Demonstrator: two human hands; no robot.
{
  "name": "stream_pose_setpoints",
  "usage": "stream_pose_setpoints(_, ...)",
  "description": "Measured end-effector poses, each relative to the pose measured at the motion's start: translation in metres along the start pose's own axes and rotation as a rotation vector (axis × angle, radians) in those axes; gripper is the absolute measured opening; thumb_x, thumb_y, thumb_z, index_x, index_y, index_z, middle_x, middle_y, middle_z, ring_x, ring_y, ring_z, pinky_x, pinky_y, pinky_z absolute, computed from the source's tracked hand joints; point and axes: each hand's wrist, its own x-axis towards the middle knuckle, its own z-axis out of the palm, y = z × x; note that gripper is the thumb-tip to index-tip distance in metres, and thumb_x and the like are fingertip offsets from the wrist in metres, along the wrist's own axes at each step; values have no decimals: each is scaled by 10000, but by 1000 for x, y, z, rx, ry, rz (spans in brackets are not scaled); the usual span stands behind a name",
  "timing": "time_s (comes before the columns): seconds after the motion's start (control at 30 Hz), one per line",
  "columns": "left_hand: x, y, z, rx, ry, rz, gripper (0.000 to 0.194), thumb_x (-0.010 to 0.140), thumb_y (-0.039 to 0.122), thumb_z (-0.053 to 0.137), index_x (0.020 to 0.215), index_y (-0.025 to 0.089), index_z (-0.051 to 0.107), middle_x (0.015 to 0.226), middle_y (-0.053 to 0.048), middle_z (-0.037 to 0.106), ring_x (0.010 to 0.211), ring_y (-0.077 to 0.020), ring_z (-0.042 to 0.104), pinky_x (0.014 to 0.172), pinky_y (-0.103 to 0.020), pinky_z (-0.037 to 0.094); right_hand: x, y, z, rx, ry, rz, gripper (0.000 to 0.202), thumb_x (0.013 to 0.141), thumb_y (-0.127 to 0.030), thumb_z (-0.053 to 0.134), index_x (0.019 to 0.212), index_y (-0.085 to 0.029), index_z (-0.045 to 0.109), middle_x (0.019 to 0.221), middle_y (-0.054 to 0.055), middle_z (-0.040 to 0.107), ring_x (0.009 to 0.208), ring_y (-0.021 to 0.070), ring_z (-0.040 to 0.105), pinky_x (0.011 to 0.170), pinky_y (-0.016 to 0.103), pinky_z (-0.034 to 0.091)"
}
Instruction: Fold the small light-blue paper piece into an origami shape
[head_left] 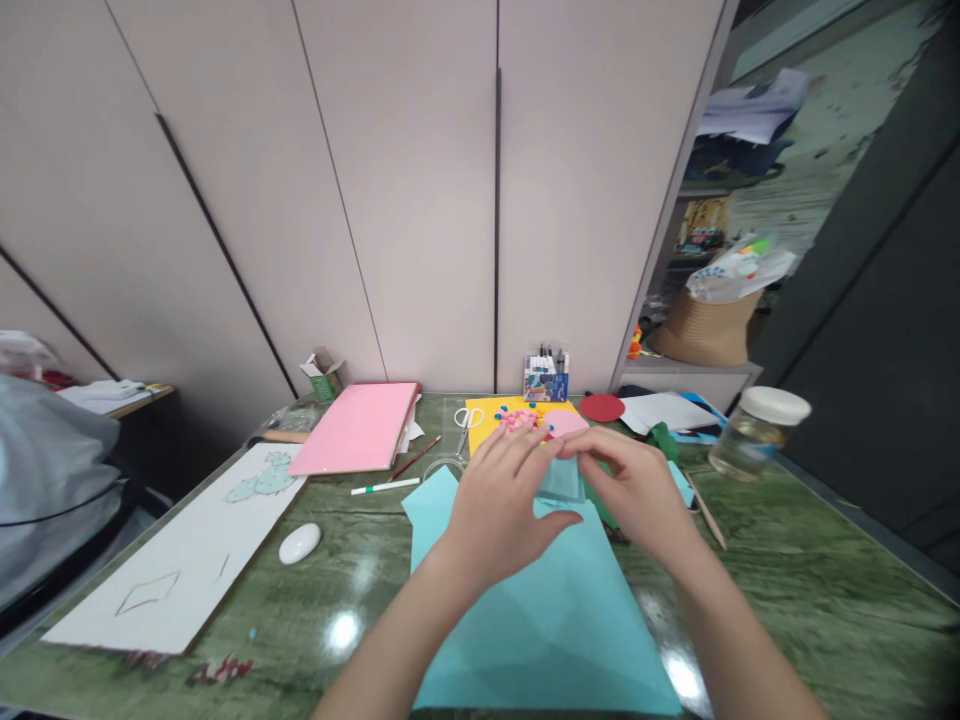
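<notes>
A large light-blue sheet of paper (547, 630) lies on the table before me. Above its far end is a small translucent blue piece of paper (562, 482) between my hands. My right hand (637, 485) pinches this small piece by its upper edge, with thumb and fingers closed. Stretched out over the left side of the same piece is my left hand (499, 505), its thumb held apart and its fingertips close to the right hand's. The left fingers partly cover the piece. Just beyond them, pink and blue bits (521, 418) lie on a yellow sheet (480, 410).
At left are a pink folder (360, 430), a white board with a cactus drawing (187, 540), a white mouse-like object (300, 543) and a marker (385, 487). White-handled scissors (469, 418) lie ahead. A lidded jar (757, 435) and wooden stick (707, 512) are at right.
</notes>
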Motion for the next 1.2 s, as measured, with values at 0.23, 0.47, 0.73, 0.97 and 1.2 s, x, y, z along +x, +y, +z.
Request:
stream_pose_setpoints(0.23, -1, -7, 7, 60, 13, -12, 462, 809, 257, 534, 1256, 212, 426, 1210, -64, 597, 1094, -202, 558, 923, -353, 444, -1, 0, -6, 48, 2, 91, 159, 813, -184, 481, 836, -215, 635, 899, 35, 683, 840, 199, 629, 751, 314, 458)
stream_pose_setpoints(0.47, 5, -11, 1, -448, 63, -404, 232, 871, 283, 455, 1008, 176, 609, 908, -51, 697, 834, -187, 647, 735, -289, 511, -2, -2, -2, 390, 70, 184, 468, 826, -377, 543, 1252, -282, 373, 891, 17, 662, 846, 191, 631, 820, 354, 456)
stream_pose_setpoints(0.73, 6, -4, 2, -1032, 104, -555, 648, 779, 245, 614, 1349, 228, 307, 679, 11, 666, 610, -140, 636, 544, -224, 516, -1, -4, 6, 504, 127, 183, 371, 754, -270, 654, 1094, -257, 504, 724, -31, 613, 780, 141, 581, 804, 289, 435)
stream_pose_setpoints(0.97, -1, -6, 10, -650, 347, -345, 435, 749, 228, 655, 1159, 245, 513, 1062, -60, 638, 829, -146, 643, 730, -275, 535, -1, -5, 6, 678, 141, 190, 336, 756, -249, 653, 1062, -252, 514, 718, -33, 607, 721, 115, 562, 716, 241, 449)
stream_pose_setpoints(1.2, 0, -2, 5, -341, 370, -90, 170, 795, 184, 601, 953, 209, 659, 880, -35, 675, 796, -121, 609, 684, -223, 496, -4, -9, 11, 654, 38, 168, 491, 703, -233, 708, 1138, -291, 488, 769, -34, 608, 760, 128, 583, 725, 253, 466)
